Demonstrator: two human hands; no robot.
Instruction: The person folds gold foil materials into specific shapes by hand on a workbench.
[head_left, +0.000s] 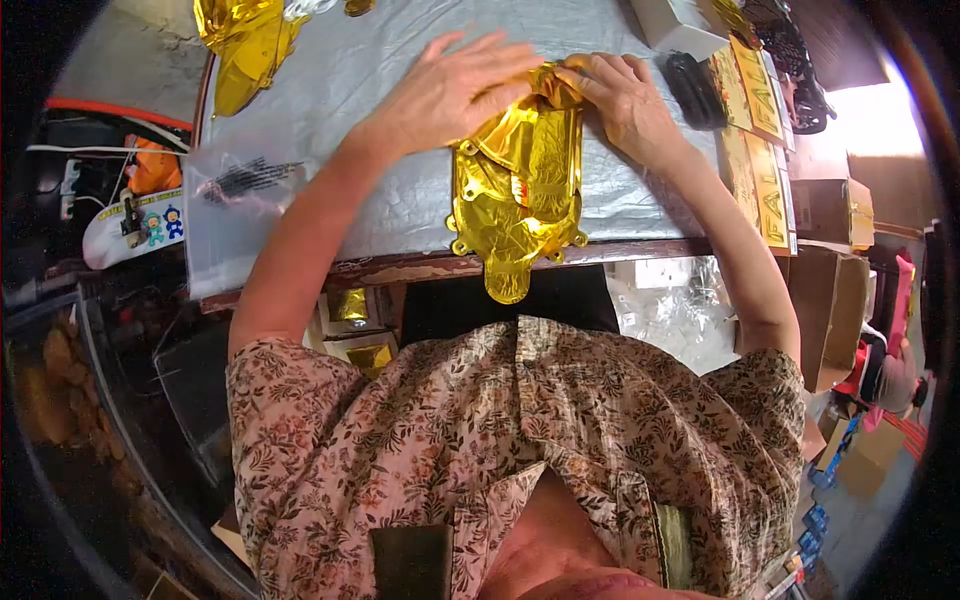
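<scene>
A shiny gold foil balloon (pixel 515 205), flat and folded, lies at the table's near edge. Its rounded tail hangs over that edge, and small tabs stick out along its sides. My left hand (pixel 450 90) rests across its upper left part, fingers stretched out and slightly blurred. At the far end, my right hand (pixel 625 105) has its fingers bent onto the crumpled foil, gripping the folded edge. Part of the far end is hidden under my fingers.
A silvery cloth covers the table (pixel 350 60). More gold foil (pixel 250 50) lies at the far left, near a clear plastic bag (pixel 240 200). On the right are a black object (pixel 692 90), a white box (pixel 680 25) and printed packets (pixel 755 150). Cardboard boxes (pixel 835 310) stand beyond.
</scene>
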